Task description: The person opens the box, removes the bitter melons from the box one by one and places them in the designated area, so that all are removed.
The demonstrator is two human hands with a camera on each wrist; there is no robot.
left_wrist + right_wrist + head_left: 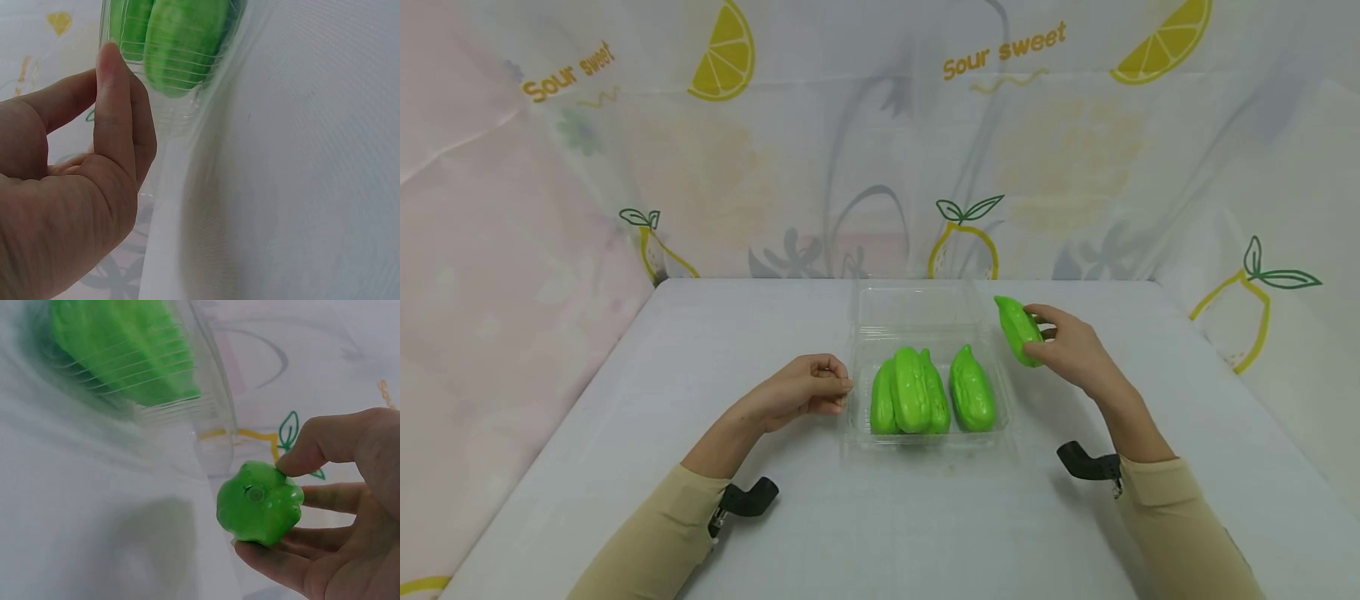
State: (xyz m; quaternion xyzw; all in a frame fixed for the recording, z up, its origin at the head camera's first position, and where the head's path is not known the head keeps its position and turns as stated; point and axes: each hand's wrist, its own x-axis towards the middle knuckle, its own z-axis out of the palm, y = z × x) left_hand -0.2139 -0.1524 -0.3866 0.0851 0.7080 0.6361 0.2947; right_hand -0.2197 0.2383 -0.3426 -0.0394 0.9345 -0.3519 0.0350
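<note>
Sleeves [1184, 533] are cropped; right grip [1073, 345] partly hides a green vegetable [1017, 327].

Best way into the clear box [955, 439] is from the front over bare table [925, 525], or straight down. Left side's blocked by the left hand [805, 387] at the rim, the flipped-back lid [917, 307] takes up the rear, and the right hand [1071, 346] plus its green veggie [1017, 329] crowd the right rear. Inside, there's a skinny gap between the bunched veggies [912, 390] and the lone one [973, 392].
</note>
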